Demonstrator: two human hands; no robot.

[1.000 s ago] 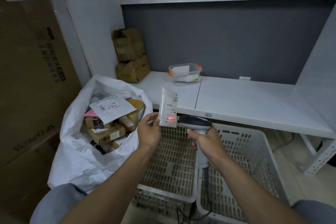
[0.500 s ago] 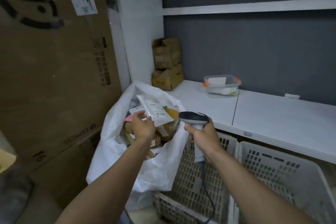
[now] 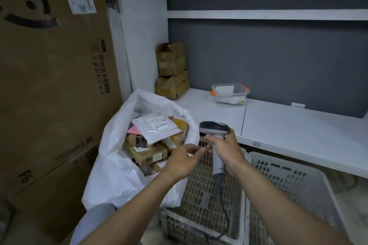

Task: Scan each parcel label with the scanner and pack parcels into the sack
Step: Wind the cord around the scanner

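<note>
Here the white flat parcel (image 3: 157, 127) lies label-up on top of the pile of small cartons inside the open white sack (image 3: 119, 165), so by the look of it this piece is scanned and packed. It sits up and to the left of both hands, well inside the sack's mouth, with its long axis running roughly crosswise from the far left towards the near right. The left hand (image 3: 185, 162) is the nearer of the two. It hovers over the sack's near rim, its fingers (image 3: 197, 150) loosely curled with nothing visibly between them and their tips just beside the right hand's knuckles. The right hand (image 3: 225, 151) wraps its fingers (image 3: 212, 141) firmly round the handle of the scanner (image 3: 214, 128), which stands upright with its head pointing left towards the sack and its cable dropping in front of the near basket (image 3: 209, 195). A second basket (image 3: 288, 185) stands just to the right, under the edge of the white worktop (image 3: 298, 125). I cannot tell whether any parcel is left in either basket. The next move probably falls to the free left hand, which would have to swing right and down, away from the sack, to fetch another piece while the scanner waits.
</note>
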